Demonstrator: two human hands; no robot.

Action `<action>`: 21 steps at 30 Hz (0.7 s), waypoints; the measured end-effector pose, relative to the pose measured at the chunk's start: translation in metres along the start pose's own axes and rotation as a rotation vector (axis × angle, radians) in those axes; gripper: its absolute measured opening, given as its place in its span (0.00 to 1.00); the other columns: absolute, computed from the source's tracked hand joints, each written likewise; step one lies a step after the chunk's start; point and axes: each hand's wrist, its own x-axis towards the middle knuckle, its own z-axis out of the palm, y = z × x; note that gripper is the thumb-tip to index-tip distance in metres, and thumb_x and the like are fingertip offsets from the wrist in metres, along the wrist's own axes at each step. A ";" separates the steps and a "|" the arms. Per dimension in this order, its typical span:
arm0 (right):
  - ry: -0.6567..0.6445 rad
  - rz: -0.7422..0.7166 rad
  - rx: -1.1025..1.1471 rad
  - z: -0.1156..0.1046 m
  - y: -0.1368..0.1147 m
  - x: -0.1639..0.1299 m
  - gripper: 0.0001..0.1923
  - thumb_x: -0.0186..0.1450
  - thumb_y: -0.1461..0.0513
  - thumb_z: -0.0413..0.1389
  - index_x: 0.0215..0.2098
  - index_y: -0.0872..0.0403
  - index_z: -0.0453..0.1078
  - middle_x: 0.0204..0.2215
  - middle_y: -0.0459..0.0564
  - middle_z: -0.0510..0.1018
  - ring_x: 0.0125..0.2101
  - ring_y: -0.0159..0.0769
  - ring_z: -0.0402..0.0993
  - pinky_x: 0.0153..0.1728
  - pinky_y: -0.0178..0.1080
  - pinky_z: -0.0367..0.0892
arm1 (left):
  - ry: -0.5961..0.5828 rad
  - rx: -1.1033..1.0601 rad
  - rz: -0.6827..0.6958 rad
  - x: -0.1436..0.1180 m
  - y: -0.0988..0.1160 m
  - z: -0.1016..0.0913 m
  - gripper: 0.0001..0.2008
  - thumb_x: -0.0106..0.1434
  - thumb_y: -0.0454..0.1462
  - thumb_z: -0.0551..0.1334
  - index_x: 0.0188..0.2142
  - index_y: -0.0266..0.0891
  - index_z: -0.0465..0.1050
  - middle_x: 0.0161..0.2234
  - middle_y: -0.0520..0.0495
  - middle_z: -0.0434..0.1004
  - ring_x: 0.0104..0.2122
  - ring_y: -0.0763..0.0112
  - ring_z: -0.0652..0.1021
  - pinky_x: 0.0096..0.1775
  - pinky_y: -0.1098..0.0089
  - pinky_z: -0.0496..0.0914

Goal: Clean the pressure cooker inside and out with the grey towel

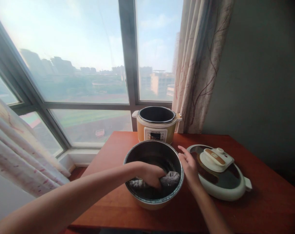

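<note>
A dark round inner pot [152,148] stands on the table in front of me. My left hand [151,174] reaches down into it, its fingers closed on a grey cloth [171,178] that lies against the inside of the pot. Part of the cloth shows on both sides of the hand. At the pot's right rim is my right hand [188,161], fingers stretched out and apart, the hand touching or very near the outside wall. Just behind the pot sits the yellow and white cooker body [141,128], its top uncovered and its control panel facing me.
The cooker's lid [220,182], white with a dark glass top and a handle, lies right of my right hand. Everything stands on a reddish wooden table [264,195]. Behind are a window and a patterned curtain [198,65]; another curtain [20,156] hangs at left.
</note>
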 end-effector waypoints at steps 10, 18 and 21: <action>-0.012 -0.038 -0.076 -0.006 0.010 0.005 0.32 0.63 0.46 0.56 0.59 0.56 0.68 0.34 0.50 0.80 0.32 0.39 0.72 0.35 0.39 0.66 | 0.516 -1.193 -0.209 0.040 -0.019 -0.015 0.12 0.53 0.37 0.66 0.38 0.36 0.76 0.32 0.46 0.82 0.31 0.63 0.80 0.34 0.66 0.75; 0.025 -0.115 -0.071 -0.005 0.012 0.007 0.27 0.64 0.47 0.56 0.54 0.53 0.74 0.54 0.55 0.77 0.55 0.48 0.71 0.57 0.47 0.62 | 0.380 -0.420 -0.071 0.037 -0.005 -0.007 0.17 0.55 0.44 0.68 0.40 0.35 0.77 0.37 0.45 0.81 0.37 0.61 0.79 0.38 0.68 0.73; 0.006 -0.086 -0.066 -0.004 0.007 0.006 0.28 0.63 0.47 0.57 0.55 0.53 0.74 0.48 0.54 0.80 0.48 0.46 0.74 0.51 0.46 0.66 | 0.190 0.033 0.009 0.023 0.009 -0.010 0.17 0.52 0.39 0.68 0.41 0.35 0.77 0.37 0.44 0.81 0.35 0.61 0.79 0.36 0.67 0.72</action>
